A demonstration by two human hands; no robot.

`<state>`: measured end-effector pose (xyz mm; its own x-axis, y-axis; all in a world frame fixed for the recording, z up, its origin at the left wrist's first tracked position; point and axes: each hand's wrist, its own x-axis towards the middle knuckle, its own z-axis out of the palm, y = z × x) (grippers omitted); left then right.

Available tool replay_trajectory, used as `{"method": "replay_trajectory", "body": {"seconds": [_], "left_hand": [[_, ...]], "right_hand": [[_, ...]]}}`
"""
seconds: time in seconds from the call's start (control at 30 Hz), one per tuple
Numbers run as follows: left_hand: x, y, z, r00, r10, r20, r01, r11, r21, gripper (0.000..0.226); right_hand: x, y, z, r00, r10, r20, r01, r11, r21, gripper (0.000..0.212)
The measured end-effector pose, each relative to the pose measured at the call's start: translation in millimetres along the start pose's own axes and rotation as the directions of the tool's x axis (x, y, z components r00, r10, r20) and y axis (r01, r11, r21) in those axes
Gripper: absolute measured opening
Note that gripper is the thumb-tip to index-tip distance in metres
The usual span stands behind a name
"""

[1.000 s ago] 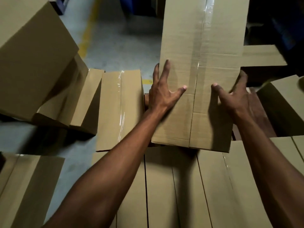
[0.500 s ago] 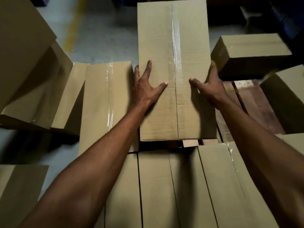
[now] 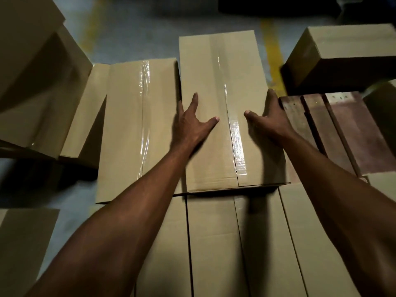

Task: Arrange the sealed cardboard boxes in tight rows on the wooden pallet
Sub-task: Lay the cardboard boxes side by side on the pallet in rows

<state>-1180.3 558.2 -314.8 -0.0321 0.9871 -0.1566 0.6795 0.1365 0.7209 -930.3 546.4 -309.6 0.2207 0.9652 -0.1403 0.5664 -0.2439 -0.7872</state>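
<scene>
Cardboard box, taped along its middle seam, lies flat at twelve o'clock from us, on the pallet and pressed tight against its neighbour at nine o'clock. Our left hand rests on its lid with fingers spread wide and thumb pointing toward the tape; the outer fingers curl over the left edge, so we cannot see their tips. Our right hand mirrors it, thumb on the lid, fingers wrapped down the right side and hidden there. Neither hand closes fully; both brace the box between them.

At three o'clock bare pallet slats show, dark reddish wood, rough-grained. At six o'clock a row of boxes butts against the held box, partly covered by our forearms. A further box sits at two o'clock, its base lost in shadow. At ten o'clock large cartons are cut off by the frame, perhaps leaning. Clear tape gleams glossy against matte corrugated board. Grey floor carries a yellow line.
</scene>
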Motion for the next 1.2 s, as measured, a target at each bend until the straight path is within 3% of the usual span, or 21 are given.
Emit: {"method": "replay_trajectory", "body": {"seconds": [0.27,0.43,0.6,0.8,0.97,1.1,1.2], "left_hand": [[4,-9,20,1.000,-0.012,-0.020,0.013,0.998,0.061,0.105],[-3,-5,33,0.999,-0.005,-0.051,0.018,0.966,0.258,0.101],[-19,-11,45,1.000,0.019,-0.020,-0.010,0.916,0.400,0.088],[-22,-7,46,1.000,0.005,0.004,-0.006,0.907,0.422,0.087],[-22,-14,40,0.998,0.061,-0.017,-0.046,0.883,0.466,0.084],[-12,-30,25,0.998,0.055,-0.015,-0.044,0.902,0.428,0.083],[-2,-43,14,0.997,0.062,0.037,-0.072,0.884,0.463,0.083]], "right_hand": [[2,16,13,0.999,0.047,0.007,-0.047,0.998,-0.044,0.107],[-5,28,25,0.996,0.091,0.025,-0.090,0.995,-0.032,0.107],[-19,46,39,0.990,0.118,0.079,-0.108,0.986,-0.129,0.100],[-21,39,37,0.977,0.160,0.140,-0.127,0.967,-0.219,0.100],[-34,27,46,0.988,0.107,0.111,-0.067,0.946,-0.318,0.084],[-38,24,49,0.988,0.143,0.062,-0.119,0.951,-0.287,0.083],[-40,18,53,0.990,0.131,0.048,-0.103,0.920,-0.378,0.083]]}}
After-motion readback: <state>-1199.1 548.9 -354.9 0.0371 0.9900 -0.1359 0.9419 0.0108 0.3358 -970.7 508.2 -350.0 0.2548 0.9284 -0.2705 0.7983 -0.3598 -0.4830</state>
